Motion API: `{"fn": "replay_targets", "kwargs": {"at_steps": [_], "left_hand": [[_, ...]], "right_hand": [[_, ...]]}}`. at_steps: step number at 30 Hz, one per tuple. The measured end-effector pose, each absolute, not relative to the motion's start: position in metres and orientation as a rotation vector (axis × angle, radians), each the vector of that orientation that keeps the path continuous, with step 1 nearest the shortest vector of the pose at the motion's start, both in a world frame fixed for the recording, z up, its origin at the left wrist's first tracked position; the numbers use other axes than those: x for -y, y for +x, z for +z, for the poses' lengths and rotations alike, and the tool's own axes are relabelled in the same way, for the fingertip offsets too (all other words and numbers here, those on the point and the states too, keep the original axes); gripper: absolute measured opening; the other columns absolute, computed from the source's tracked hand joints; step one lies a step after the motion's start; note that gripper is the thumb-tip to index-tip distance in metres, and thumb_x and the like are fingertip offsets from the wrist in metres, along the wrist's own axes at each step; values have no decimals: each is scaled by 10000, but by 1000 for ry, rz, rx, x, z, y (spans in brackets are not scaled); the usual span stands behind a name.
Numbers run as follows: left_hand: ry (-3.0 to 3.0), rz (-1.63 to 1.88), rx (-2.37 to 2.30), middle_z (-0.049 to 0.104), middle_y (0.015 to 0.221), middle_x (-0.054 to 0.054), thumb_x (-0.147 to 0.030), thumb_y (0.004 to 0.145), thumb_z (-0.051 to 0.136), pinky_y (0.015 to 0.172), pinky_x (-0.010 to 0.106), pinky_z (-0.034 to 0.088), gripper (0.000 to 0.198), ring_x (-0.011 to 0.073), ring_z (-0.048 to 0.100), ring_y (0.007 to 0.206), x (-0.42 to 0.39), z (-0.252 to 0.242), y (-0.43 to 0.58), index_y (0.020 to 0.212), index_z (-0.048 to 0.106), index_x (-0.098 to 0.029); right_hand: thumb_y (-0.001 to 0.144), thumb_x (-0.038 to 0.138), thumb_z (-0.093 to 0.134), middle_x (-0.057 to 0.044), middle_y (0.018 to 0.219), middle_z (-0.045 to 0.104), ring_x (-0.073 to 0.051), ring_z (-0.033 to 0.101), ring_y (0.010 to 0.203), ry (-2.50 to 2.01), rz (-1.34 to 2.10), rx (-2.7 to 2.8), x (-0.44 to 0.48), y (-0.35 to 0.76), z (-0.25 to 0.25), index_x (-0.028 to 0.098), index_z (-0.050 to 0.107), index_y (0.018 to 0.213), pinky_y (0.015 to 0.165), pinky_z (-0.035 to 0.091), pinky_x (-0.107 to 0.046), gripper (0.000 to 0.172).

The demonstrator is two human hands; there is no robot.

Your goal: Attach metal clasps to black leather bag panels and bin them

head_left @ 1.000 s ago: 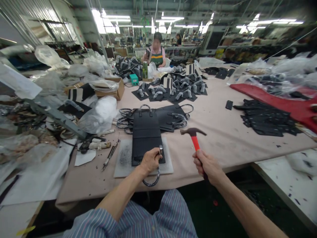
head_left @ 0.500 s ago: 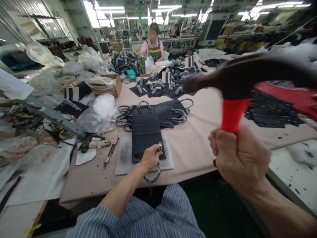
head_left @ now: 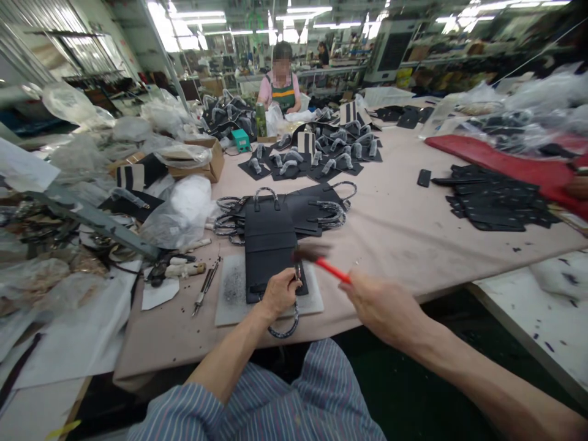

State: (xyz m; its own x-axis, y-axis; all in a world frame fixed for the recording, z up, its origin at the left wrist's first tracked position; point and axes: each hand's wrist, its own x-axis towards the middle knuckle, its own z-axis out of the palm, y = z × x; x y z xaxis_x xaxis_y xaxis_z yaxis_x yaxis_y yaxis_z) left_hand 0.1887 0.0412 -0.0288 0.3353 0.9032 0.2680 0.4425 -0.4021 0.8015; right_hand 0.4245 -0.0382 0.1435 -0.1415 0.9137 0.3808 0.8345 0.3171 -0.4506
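Observation:
My right hand (head_left: 379, 306) is closed round the red handle of a hammer (head_left: 334, 269), whose dark head is blurred and lies at the top of a metal punch (head_left: 297, 272). Upright in the pinched fingers of my left hand (head_left: 279, 293), the punch stands on the right edge of a black leather bag panel (head_left: 270, 245). That panel rests on a pale board (head_left: 229, 300) speckled with black. A wrapped handle loop (head_left: 285, 334) hangs over the board's near edge, and another shows at the panel's far end.
Black panels with wrapped handles (head_left: 316, 211) lie just behind. On the left are a slim metal tool (head_left: 205, 288), plastic bags (head_left: 184, 208) and a cardboard box (head_left: 217, 159). Black strips (head_left: 500, 199) and red material (head_left: 487, 162) lie right. A co-worker (head_left: 281, 86) sits across the table.
My right hand has swung the hammer down and left, from raised near the camera to the punch. My left hand holds the punch in the same place.

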Motion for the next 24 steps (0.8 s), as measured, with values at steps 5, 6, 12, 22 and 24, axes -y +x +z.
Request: {"fn": "replay_targets", "kwargs": {"at_steps": [5, 6, 12, 22, 24], "left_hand": [[1975, 916, -1190, 726, 943, 30, -101, 864, 606, 839, 281, 532, 161, 172, 687, 863, -40, -28, 188, 965, 683, -199], [1968, 911, -1198, 723, 944, 29, -101, 862, 608, 843, 279, 528, 159, 170, 683, 863, -40, -27, 188, 963, 682, -199], [1958, 896, -1196, 706, 952, 29, -111, 857, 618, 859, 285, 523, 136, 175, 667, 881, -40, -23, 189, 950, 662, -201], [2021, 838, -1197, 707, 990, 58, -142, 890, 562, 892, 325, 533, 141, 192, 670, 912, -39, -22, 188, 990, 647, -194], [1939, 857, -1182, 719, 967, 55, -170, 891, 577, 886, 328, 544, 124, 189, 679, 896, -43, -23, 188, 977, 663, -192]], "right_hand": [[1003, 421, 476, 9, 547, 510, -160, 437, 468, -2051, 470, 2181, 30, 459, 89, 234, 496, 780, 505, 212, -293, 292], [1016, 416, 441, 1, 565, 531, -166, 472, 499, -2092, 531, 2092, 26, 465, 76, 228, 500, 778, 512, 248, -285, 309], [1000, 316, 379, -97, 741, 652, -223, 603, 652, -2204, 619, 1786, -3, 471, -3, 170, 620, 849, 627, 459, -335, 320], [964, 208, 458, -143, 1458, 531, -299, 456, 1384, -1349, 392, 2019, 0, 374, -52, 200, 520, 1433, 1134, 426, -535, 473], [981, 199, 426, -136, 1501, 499, -304, 397, 1437, -1373, 385, 1988, 4, 363, -64, 206, 491, 1475, 1156, 400, -563, 499]]}}
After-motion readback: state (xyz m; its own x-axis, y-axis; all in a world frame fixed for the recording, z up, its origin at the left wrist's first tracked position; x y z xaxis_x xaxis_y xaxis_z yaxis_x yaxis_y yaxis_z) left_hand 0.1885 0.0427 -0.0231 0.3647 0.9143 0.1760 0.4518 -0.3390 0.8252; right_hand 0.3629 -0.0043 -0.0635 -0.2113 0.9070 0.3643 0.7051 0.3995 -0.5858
